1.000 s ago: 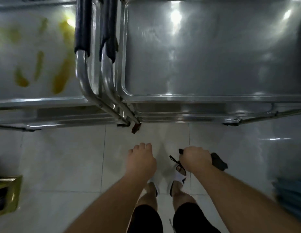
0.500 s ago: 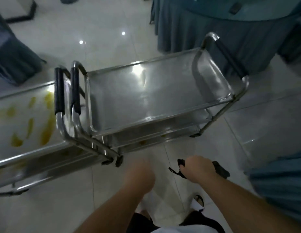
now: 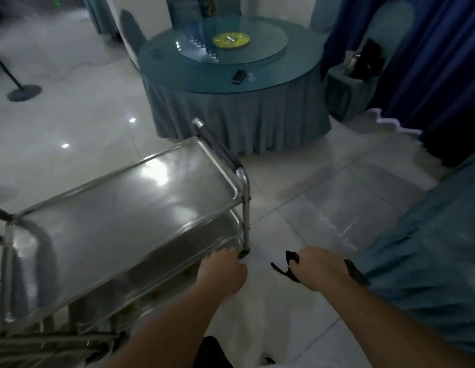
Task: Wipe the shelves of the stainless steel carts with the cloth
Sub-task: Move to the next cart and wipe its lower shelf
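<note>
With the right hand clenching the cloth at lower right and the left hand fisted, empty, reach the cart at left and spread the cloth flat first

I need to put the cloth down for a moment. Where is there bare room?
The cart's top shelf is bare from rim to rim, up to the black-sleeved handle. Bare floor tile lies between the cart and the round table. The lower shelf is cramped, with the left hand before it.
</note>
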{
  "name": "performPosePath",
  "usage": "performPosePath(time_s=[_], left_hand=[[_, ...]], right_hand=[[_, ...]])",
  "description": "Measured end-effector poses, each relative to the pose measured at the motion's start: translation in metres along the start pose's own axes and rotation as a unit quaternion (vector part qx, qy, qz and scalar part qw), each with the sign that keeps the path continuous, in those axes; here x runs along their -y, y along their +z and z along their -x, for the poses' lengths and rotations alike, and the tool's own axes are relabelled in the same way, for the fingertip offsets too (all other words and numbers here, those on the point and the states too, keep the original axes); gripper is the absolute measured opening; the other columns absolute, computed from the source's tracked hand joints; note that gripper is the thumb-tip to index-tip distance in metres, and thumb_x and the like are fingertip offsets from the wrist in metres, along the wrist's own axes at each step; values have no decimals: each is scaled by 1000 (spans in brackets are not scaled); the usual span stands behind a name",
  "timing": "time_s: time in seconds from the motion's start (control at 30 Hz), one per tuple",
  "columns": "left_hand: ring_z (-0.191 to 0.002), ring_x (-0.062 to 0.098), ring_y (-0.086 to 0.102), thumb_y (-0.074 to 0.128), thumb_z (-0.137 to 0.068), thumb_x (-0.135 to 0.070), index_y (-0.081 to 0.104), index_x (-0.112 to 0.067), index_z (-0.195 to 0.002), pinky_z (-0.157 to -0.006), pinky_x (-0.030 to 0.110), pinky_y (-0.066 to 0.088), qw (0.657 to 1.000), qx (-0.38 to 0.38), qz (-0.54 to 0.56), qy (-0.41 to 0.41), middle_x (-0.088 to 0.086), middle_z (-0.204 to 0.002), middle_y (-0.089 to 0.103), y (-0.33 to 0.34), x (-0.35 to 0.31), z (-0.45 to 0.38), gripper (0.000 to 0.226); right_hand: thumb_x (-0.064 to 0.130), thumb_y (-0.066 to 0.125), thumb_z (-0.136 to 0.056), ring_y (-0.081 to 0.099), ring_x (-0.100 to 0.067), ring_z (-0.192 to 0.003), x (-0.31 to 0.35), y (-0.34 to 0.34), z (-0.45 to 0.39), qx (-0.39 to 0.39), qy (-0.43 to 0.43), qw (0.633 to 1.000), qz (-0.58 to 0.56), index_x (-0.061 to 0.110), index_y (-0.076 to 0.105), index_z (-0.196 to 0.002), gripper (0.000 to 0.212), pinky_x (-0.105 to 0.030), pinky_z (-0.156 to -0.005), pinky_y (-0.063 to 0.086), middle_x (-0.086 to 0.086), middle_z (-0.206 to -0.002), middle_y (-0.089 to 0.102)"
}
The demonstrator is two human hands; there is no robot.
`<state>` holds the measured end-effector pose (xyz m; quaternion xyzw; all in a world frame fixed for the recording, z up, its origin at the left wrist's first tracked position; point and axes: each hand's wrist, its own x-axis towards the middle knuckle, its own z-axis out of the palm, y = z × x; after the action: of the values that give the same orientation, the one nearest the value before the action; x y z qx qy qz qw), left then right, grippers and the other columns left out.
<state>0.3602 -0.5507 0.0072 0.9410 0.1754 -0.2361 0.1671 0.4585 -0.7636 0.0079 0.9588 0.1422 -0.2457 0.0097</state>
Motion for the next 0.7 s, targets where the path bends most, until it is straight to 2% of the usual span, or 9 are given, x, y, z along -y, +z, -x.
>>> performPosePath(time_s=[0.17,0.27,0.37,0.53,0.7], left_hand=[[-122,32,61,44,-100,-42,59,-23,-127,-101,44,47,998,-6,-22,53,6,-134,64,-27,-75,-69,36],[-125,31,60,46,-101,-42,57,-23,-138,-103,43,46,997,5,-35,75,5,-138,63,-37,-111,-120,43],[-123,28,60,46,-102,-43,55,-23,-144,-102,41,47,993,7,-25,112,3,-137,63,-54,-142,-178,48],[-125,30,57,44,-104,-43,53,-20,-144,-105,44,45,984,26,-85,152,7,-139,60,-112,-191,-279,47],[-126,31,56,44,-103,-43,52,-21,-145,-103,44,46,979,15,-108,174,7,-141,59,-171,-243,-368,48]], right_hand=[[54,38,-102,58,-15,-65,-53,-27,-52,-4,48,998,-34,24,54,-72,45,-27,-63,48,3,-75,60],[54,38,-103,63,-17,-70,-75,-40,-90,11,56,997,-53,22,61,-81,45,-30,-71,56,3,-77,62],[54,41,-103,58,-15,-69,-97,-62,-135,15,71,995,-66,22,60,-85,42,-31,-68,52,4,-75,57],[53,41,-103,58,-12,-71,-135,-119,-203,31,109,991,-70,23,59,-83,41,-28,-69,52,6,-78,60],[55,42,-100,64,-17,-80,-182,-176,-273,-6,143,987,-78,22,63,-87,42,-30,-74,54,2,-88,68]])
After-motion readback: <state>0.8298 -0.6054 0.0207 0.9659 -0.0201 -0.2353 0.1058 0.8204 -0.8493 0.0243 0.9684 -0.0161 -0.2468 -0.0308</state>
